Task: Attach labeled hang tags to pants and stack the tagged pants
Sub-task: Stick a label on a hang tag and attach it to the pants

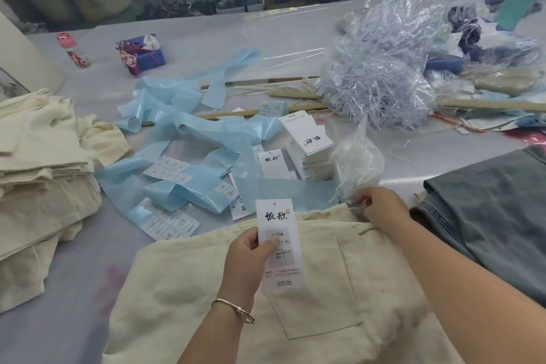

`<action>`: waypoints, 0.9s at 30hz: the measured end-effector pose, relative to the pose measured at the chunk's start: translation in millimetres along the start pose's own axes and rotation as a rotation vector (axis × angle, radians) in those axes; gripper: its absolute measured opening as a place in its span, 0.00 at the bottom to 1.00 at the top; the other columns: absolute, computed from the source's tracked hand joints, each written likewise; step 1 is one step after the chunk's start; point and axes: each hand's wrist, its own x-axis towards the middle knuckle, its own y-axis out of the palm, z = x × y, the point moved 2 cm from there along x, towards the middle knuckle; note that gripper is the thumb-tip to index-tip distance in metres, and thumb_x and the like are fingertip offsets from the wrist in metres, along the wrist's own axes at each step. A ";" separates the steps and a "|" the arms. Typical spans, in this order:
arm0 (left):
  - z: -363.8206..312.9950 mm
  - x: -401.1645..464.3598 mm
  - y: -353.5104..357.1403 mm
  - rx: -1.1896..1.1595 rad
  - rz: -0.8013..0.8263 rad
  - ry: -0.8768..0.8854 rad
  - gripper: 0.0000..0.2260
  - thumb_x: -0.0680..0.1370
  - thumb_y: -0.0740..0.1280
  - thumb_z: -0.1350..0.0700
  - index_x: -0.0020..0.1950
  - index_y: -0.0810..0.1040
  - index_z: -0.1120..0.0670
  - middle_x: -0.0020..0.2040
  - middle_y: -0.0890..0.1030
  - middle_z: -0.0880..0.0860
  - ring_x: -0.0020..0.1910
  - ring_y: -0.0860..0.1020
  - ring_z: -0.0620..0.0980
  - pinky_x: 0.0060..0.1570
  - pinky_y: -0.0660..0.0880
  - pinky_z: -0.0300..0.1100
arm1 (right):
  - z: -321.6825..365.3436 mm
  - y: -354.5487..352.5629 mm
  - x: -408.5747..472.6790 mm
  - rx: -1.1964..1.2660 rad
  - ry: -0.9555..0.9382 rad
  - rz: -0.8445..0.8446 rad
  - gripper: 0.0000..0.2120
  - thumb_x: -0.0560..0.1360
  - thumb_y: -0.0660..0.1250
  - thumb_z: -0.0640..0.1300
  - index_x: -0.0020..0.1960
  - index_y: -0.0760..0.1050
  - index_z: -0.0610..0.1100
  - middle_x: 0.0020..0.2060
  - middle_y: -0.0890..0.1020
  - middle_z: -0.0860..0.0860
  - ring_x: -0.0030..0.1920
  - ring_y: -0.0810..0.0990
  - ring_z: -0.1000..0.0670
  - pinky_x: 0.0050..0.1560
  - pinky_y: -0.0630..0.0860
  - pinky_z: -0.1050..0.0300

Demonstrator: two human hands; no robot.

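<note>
Cream pants (319, 298) lie flat in front of me, back pocket up. My left hand (248, 257) pinches a long white hang tag (280, 245) with black characters and a grey size sticker, holding it upright over the pants. My right hand (381, 210) pinches something small and thin at the pants' waistband, beside a clear plastic bag (357, 162); what it holds is too small to make out. A pile of white hang tags (307, 145) stands behind the pants. A stack of folded cream pants (41, 180) sits at the left.
Blue sticker backing strips (189, 133) and label sheets litter the table's middle. A big clear bag of plastic tag loops (384, 68) stands at the back right beside wooden rulers (487, 103). Folded grey pants (496, 216) lie at the right. A pink-capped bottle (69, 47) stands far left.
</note>
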 end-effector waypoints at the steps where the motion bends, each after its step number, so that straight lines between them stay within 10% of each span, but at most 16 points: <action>1: -1.0 3.1 -0.8 0.001 -0.003 -0.003 0.07 0.76 0.69 0.65 0.50 0.84 0.56 0.43 0.86 0.53 0.39 0.83 0.48 0.35 0.77 0.38 | -2.2 2.9 2.5 -0.018 0.011 0.017 0.11 0.70 0.68 0.37 0.42 0.79 0.54 0.42 0.81 0.52 0.41 0.77 0.50 0.39 0.70 0.58; 6: -5.8 13.1 -0.5 -0.041 0.020 -0.033 0.08 0.76 0.68 0.64 0.51 0.84 0.54 0.44 0.86 0.53 0.39 0.83 0.48 0.35 0.77 0.38 | -5.0 2.0 3.0 -0.031 -0.013 -0.006 0.04 0.72 0.71 0.40 0.41 0.79 0.48 0.46 0.79 0.50 0.44 0.76 0.49 0.43 0.71 0.57; 12: -9.9 3.1 22.8 -0.401 0.208 -0.239 0.10 0.72 0.69 0.59 0.52 0.82 0.56 0.46 0.83 0.56 0.37 0.81 0.51 0.34 0.78 0.44 | 30.4 -28.3 -55.0 0.406 -0.193 -0.214 0.07 0.70 0.73 0.42 0.36 0.79 0.50 0.24 0.76 0.55 0.26 0.72 0.57 0.31 0.67 0.59; 16: -13.3 -12.2 41.0 -0.572 0.346 -0.371 0.17 0.71 0.69 0.59 0.59 0.78 0.59 0.55 0.81 0.61 0.42 0.82 0.54 0.37 0.79 0.46 | 59.8 -21.5 -100.9 0.625 -0.261 -0.103 0.05 0.72 0.71 0.39 0.39 0.79 0.47 0.33 0.85 0.55 0.38 0.84 0.56 0.43 0.77 0.54; 20: -15.2 -24.6 39.9 -0.516 0.285 -0.269 0.15 0.70 0.69 0.58 0.55 0.80 0.57 0.49 0.82 0.58 0.39 0.80 0.54 0.42 0.77 0.48 | 61.0 -19.1 -129.1 0.744 -0.229 -0.270 0.08 0.71 0.74 0.47 0.36 0.80 0.46 0.30 0.84 0.55 0.35 0.84 0.55 0.43 0.78 0.54; 27: -24.2 -52.6 15.8 -0.493 0.213 -0.162 0.08 0.70 0.70 0.57 0.47 0.85 0.53 0.43 0.83 0.56 0.34 0.81 0.53 0.32 0.78 0.46 | 55.9 -24.3 -154.8 1.099 -0.239 -0.154 0.06 0.72 0.70 0.31 0.42 0.76 0.40 0.33 0.85 0.44 0.38 0.85 0.47 0.39 0.79 0.58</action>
